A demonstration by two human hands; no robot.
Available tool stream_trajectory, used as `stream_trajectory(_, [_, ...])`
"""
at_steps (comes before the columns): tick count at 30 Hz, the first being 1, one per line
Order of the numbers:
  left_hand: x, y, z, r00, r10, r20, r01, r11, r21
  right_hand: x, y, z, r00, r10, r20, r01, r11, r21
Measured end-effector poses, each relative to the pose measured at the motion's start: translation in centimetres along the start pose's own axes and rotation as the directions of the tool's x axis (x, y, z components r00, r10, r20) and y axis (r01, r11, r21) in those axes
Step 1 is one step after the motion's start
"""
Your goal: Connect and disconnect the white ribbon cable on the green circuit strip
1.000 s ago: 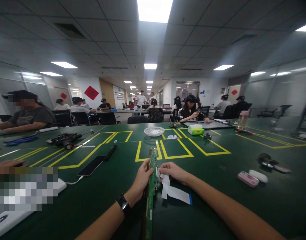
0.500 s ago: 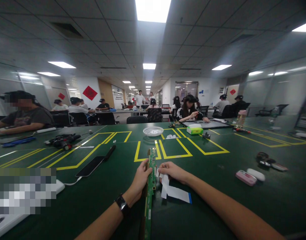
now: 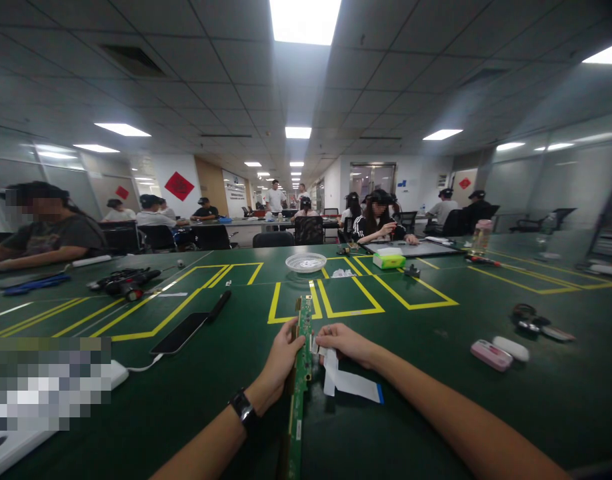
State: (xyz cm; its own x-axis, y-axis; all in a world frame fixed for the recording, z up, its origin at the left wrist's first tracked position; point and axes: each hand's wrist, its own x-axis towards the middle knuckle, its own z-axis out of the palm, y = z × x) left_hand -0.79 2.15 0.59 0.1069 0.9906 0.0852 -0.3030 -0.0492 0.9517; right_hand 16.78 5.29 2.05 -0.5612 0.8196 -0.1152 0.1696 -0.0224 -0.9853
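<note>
Green tabletop (image 3: 436, 400) stretches out before us, marked with rectangles of yellow tape (image 3: 356, 313). Our long circuit board (image 3: 299, 400) comes next in size: it stands lengthwise in front of us, its far end pointing toward the tape and its near end running out of view at the bottom. Whether that near end rests on anything, we cannot tell.

Our left hand (image 3: 282, 357) grips the board from its left side, thumb laid on the face, the other fingers partly hidden behind the edge. Our right hand (image 3: 343, 343) has thumb and forefinger pinched on one end of a white ribbon cable (image 3: 356, 385), just beside the board's right edge; the rest of the ribbon hangs folded below, its blue-tipped end to the right. We judge the step in hand to be work at the joint between ribbon and board, though whether the two touch is too small to see. The next move, we think, calls for a steady board and a pinched end kept square to its edge.

Among the containers, the white openwork basket (image 3: 306, 269) shows something pale inside, perhaps only its patterned bottom. Beyond it on the right, the yellow-green tissue box (image 3: 389, 261) has white tissue (image 3: 389, 251) at its top. A pinkish bottle (image 3: 482, 238) stands upright farther right, contents unclear.
</note>
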Motion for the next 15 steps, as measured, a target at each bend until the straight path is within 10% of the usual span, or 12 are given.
stream_trajectory(15, [-0.02, 0.23, 0.34, 0.998, -0.041, -0.041, 0.039, 0.998, -0.044, 0.14, 0.19, -0.18, 1.0, -0.013, -0.001, 0.013, 0.999, -0.031])
